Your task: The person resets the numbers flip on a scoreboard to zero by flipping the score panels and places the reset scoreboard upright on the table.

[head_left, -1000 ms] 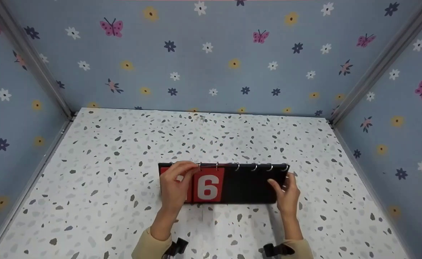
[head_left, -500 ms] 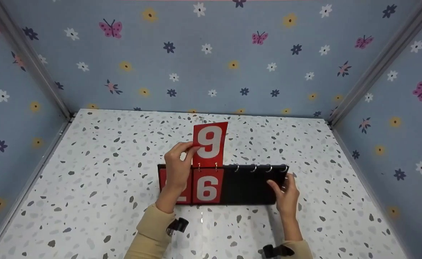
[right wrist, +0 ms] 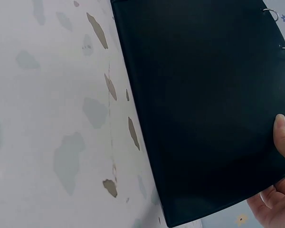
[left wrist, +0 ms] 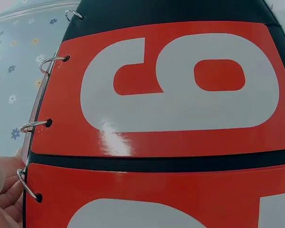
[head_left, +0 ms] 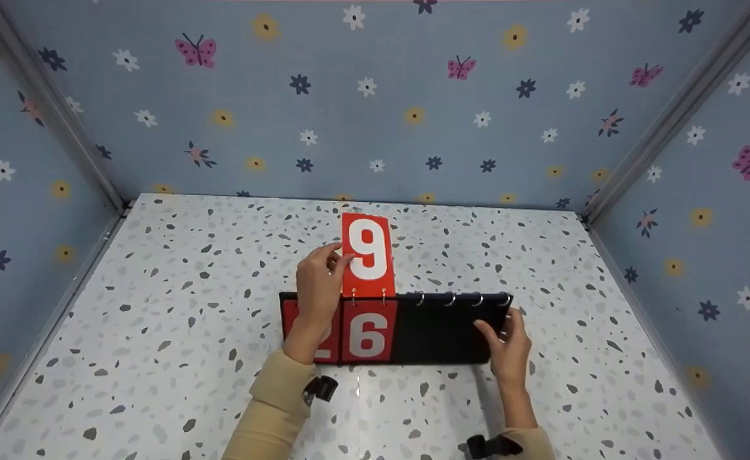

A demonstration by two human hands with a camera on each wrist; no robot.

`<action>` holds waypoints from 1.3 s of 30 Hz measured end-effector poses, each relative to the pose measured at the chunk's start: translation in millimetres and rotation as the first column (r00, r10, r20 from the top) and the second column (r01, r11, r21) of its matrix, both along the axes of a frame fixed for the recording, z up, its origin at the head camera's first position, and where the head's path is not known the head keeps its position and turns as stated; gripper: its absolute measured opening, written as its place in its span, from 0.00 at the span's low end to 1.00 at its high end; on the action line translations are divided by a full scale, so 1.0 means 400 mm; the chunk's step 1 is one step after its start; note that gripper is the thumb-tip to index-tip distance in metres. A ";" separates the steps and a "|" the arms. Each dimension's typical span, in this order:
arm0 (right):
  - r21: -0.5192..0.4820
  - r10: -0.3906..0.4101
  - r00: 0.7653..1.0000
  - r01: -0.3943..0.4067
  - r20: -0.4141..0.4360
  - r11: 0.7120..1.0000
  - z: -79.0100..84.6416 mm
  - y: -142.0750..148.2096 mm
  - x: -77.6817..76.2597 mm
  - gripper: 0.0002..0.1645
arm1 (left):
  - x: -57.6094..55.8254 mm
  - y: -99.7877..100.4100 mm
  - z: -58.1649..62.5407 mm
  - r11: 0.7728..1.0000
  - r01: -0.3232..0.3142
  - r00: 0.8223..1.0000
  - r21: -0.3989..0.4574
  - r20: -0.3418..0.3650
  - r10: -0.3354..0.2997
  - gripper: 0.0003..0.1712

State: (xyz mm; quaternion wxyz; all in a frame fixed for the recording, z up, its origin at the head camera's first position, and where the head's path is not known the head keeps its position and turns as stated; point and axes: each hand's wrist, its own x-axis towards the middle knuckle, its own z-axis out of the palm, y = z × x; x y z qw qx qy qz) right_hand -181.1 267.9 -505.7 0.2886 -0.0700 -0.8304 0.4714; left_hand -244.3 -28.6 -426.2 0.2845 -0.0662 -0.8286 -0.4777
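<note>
A black flip scoreboard [head_left: 439, 329] stands on the speckled tabletop, metal rings along its top edge. My left hand [head_left: 319, 281] pinches the left edge of a red number card [head_left: 368, 255] showing a white 9, raised above the rings. Below it, a red 6 card [head_left: 367, 337] hangs against the board; the left wrist view shows this 6 card [left wrist: 180, 109] close up. Left of that is another red card [head_left: 324, 352], mostly hidden behind my left hand and wrist. My right hand [head_left: 511, 351] grips the board's right edge, thumb [right wrist: 282, 135] on the front, fingers behind.
Several silver rings [head_left: 450, 298] run along the bare right half of the board. The white speckled tabletop [head_left: 190, 287] reaches back to a blue wall [head_left: 375, 115] with flowers and butterflies. Side walls stand at left and right. Both wrists wear black camera mounts [head_left: 325, 387].
My left hand has moved from the board's top edge upward, lifting the 9 card above the rings. The card's top has since shifted slightly left. My right hand keeps its place.
</note>
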 end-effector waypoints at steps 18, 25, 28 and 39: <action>-0.004 -0.009 1.000 0.009 -0.008 1.000 0.000 -0.002 -0.002 0.23 | 0.118 0.016 -0.007 0.999 -0.042 0.993 -0.010 -0.113 0.040 0.11; -0.007 -0.011 1.000 0.011 -0.009 1.000 0.000 -0.002 -0.002 0.23 | 0.188 0.036 -0.047 0.998 -0.047 0.991 0.045 -0.120 0.052 0.14; -0.001 -0.005 1.000 0.005 -0.004 1.000 0.000 -0.001 -0.003 0.24 | 0.204 0.045 -0.075 0.997 -0.040 0.993 0.061 -0.106 0.047 0.16; -0.005 -0.003 1.000 0.003 -0.007 1.000 -0.001 -0.002 -0.003 0.23 | 0.235 0.057 -0.139 0.993 -0.046 0.998 0.111 -0.046 0.051 0.21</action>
